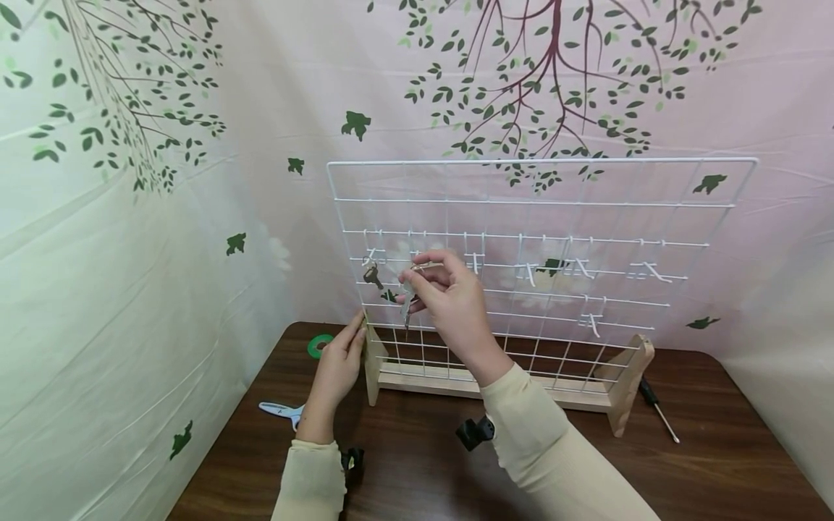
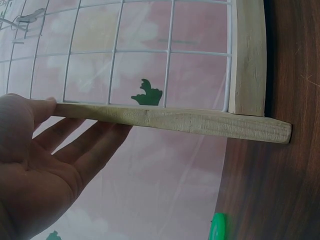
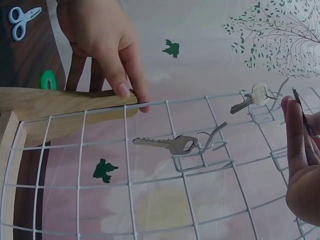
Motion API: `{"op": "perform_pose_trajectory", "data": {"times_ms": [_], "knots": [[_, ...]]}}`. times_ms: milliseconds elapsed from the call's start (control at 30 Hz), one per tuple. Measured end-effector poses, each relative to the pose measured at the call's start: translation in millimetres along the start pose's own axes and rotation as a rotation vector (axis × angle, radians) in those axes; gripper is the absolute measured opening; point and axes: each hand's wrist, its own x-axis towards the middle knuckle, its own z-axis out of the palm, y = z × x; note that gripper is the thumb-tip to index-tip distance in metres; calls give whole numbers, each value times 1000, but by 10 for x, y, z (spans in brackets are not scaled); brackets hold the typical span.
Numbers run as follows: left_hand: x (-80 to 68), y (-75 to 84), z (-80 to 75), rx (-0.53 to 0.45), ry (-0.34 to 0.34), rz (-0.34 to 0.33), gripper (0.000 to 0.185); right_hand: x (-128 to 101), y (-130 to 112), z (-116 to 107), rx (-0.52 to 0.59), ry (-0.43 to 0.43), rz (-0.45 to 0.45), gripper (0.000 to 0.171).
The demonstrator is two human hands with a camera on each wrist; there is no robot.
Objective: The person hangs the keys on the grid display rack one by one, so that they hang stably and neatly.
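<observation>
A white wire grid (image 1: 541, 161) stands in a wooden stand (image 1: 373, 362) on a dark table. My left hand (image 1: 355, 336) pinches the stand's left upright (image 2: 200, 121) between thumb and fingers. My right hand (image 1: 417, 278) is raised at the grid's upper left and pinches a key ring, with a key (image 1: 407, 310) dangling below its fingers. A dark key (image 1: 373, 276) hangs on a hook just left of that hand. In the right wrist view two keys (image 3: 165, 144) (image 3: 247, 101) hang from white hooks, and my right hand's fingers (image 3: 302, 165) hold a thin dark piece at the right edge.
Several bare white hooks (image 1: 651, 271) stick out across the grid's right half. On the table lie light-blue scissors (image 1: 280, 411), a green tape roll (image 1: 319, 345) and a screwdriver (image 1: 658, 409). A leaf-print cloth hangs behind and to the left.
</observation>
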Motion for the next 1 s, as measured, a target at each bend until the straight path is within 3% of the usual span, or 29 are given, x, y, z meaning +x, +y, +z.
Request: {"op": "perform_pose_trajectory", "data": {"times_ms": [200,567,1000], "knots": [[5,9,1,2,1,2,50,8,36,-25,16,-8,17,35],[-3,7,7,21,6,-4,50,28,129,-36,19,23,74,17],[-7,5,14,32,9,1,50,-62,348,-201,-40,23,151,23]]}}
